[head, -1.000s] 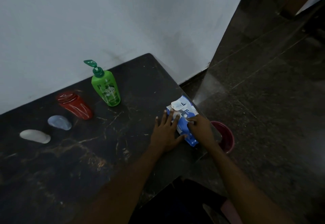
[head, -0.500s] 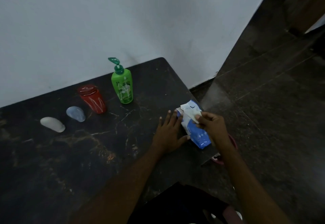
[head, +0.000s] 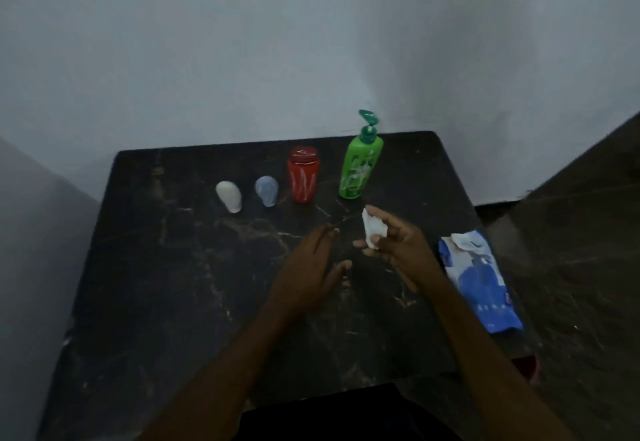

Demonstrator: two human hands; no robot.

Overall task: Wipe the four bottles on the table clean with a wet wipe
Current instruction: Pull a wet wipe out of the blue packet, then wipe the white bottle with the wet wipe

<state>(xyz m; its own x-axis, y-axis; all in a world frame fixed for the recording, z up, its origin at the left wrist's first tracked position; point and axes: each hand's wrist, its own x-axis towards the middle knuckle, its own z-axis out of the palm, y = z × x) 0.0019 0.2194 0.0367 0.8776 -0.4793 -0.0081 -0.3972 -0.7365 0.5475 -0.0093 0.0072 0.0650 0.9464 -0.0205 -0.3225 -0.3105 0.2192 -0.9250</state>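
Four bottles near the table far edge: one white bottle, one pale-blue bottle, one red bottle, one green pump bottle. One wet wipe; one wipe pack, right edge.

Dim, bluish light is filling the scene, with the wall at 12 o'clock catching most of it. Motion blur is softening the left hand and, slightly, everything else. Edges at 9 and 3 o'clock are bending and darkening.

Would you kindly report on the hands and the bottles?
Right hand pinches wet wipe; left hand open, empty. White bottle, blue bottle, red bottle, green bottle in a row, none touched. Nothing in the way.
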